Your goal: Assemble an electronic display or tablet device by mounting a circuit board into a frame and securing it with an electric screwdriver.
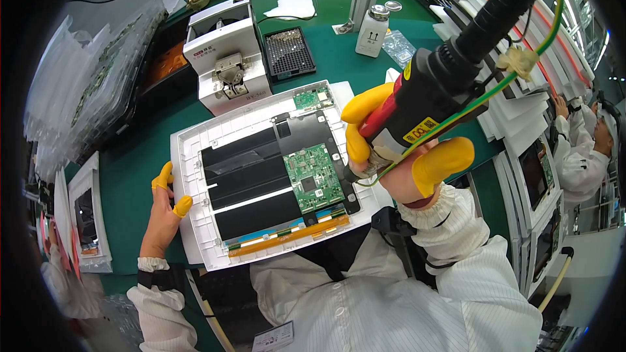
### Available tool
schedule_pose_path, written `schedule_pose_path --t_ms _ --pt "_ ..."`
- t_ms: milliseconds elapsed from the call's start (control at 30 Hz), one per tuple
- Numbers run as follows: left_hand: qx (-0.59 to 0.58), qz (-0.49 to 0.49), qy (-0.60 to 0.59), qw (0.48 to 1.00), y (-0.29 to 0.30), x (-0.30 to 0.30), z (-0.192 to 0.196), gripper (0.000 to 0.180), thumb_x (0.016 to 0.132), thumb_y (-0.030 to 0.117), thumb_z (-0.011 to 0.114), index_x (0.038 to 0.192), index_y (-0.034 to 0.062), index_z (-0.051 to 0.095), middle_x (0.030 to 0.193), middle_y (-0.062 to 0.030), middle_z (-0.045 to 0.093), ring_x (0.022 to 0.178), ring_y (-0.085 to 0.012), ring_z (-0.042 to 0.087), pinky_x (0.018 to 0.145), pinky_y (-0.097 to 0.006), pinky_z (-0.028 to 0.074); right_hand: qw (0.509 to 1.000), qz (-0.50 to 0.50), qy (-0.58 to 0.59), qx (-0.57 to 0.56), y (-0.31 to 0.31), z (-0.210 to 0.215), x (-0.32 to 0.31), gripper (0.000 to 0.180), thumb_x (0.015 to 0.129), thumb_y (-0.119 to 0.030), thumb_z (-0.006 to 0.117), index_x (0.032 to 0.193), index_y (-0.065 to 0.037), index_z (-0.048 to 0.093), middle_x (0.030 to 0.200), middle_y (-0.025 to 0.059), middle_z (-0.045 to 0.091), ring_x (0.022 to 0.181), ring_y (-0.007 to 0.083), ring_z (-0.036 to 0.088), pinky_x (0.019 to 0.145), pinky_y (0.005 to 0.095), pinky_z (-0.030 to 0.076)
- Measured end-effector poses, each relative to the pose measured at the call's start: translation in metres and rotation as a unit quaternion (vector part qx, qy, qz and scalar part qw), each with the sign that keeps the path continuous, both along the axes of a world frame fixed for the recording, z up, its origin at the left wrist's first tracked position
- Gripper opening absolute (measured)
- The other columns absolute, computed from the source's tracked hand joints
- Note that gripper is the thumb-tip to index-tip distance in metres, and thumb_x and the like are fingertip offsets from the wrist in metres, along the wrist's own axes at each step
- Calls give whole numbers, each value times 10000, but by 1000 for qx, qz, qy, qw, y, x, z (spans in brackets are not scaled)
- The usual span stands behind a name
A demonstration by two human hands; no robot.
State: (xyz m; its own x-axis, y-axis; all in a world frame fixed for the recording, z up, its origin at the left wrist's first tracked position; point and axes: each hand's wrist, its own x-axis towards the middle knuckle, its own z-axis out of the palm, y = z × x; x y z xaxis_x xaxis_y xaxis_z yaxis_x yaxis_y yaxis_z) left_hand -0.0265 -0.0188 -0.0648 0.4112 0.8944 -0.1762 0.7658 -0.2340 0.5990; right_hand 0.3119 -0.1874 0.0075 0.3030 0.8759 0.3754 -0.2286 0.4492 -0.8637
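A white plastic housing [193, 203] lies tilted in front of me, its inside facing up. It carries black panels, a large green circuit board [324, 171], a smaller green board [313, 98] and an amber strip [287, 237] along the near edge. My left hand [162, 214], with yellow finger covers, grips the housing's left edge. In my right hand [399, 186] is a red and black electric screwdriver [407, 114], held over the right side of the housing. Its lower end is near the large board's right side; the bit's tip cannot be made out.
Behind the housing stand a white screw feeder [218, 49], a black tray with small holes [288, 53] and a white bottle [372, 34]. Clear plastic trays [91, 81] are stacked at left. White housings [515, 114] pile up at right, near another person [580, 163].
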Motion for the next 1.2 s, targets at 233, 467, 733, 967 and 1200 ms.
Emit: schedule_pose_path --t_ms 233,467,733,967,1200 --pt "-10 14 19 1000 -3 0 3 869 762 518 625 1393 60 241 984 -65 356 833 -196 366 836 -280 364 993 2 -70 -90 -5 7 -1 777 631 -708 598 919 8 509 704 127 555 591 180 544 547 290 459" --pt "32 -13 14 999 0 -2 -3 721 812 385 608 1372 78 273 908 -44 362 807 -168 378 782 -261 355 993 2 96 -73 -10 -8 1 531 713 -441 662 938 24 539 728 95 556 536 153 509 479 264 432" --pt "32 -21 7 999 2 5 -3 687 807 406 615 1308 40 320 918 -54 372 825 -176 387 800 -258 354 997 -32 -33 56 17 1 8 951 669 -845 296 1019 10 522 607 77 513 446 113 452 422 224 393" --pt "21 -24 -11 999 2 -8 1 695 792 445 625 1283 53 328 1027 -95 381 857 -207 383 833 -280 355 984 6 -86 157 61 67 6 881 745 -792 303 1091 -5 496 664 59 502 519 147 473 505 293 423" --pt "3 -42 -3 999 5 -1 3 857 749 433 672 1383 52 240 1203 -157 370 955 -258 389 900 -315 349 958 -60 -139 245 167 64 -12 698 843 -638 393 1037 20 520 700 86 542 549 168 526 522 292 452"
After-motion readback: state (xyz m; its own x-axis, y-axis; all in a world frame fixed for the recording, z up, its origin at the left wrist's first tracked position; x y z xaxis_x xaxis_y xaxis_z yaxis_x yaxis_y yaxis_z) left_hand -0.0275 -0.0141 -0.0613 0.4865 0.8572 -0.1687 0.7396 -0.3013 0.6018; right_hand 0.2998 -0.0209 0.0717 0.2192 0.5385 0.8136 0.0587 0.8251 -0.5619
